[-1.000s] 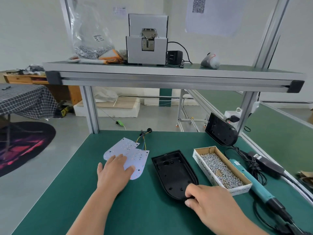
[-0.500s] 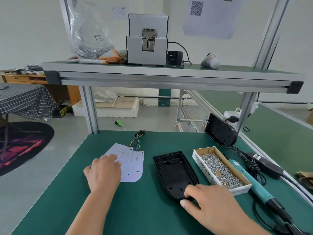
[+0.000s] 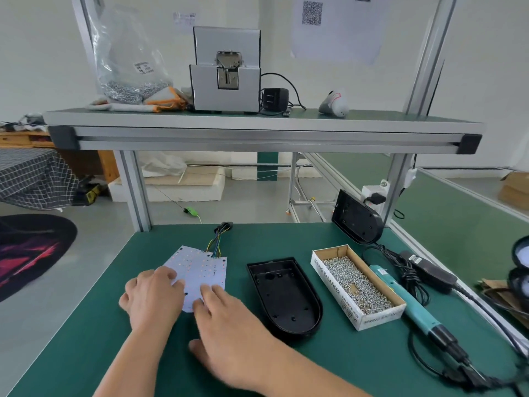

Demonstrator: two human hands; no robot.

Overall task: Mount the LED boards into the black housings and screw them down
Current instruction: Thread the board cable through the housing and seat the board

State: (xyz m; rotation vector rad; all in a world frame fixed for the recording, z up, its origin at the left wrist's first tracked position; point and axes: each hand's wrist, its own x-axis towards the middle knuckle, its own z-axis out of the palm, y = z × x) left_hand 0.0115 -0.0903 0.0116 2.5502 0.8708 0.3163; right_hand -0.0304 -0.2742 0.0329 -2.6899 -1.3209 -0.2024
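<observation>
Two unclenched hands, the left hand and the right hand, press fingers on white perforated LED boards on the green bench mat, beside a black oval plastic housing; a cardboard screw box reads "SPRING BALANCER".

White LED boards, black housing, green table

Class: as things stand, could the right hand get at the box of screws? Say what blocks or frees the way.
Probably yes. The right hand rests on the LED boards; only the low black housing lies between it and the open-topped box of screws, which it could pass over.
</observation>
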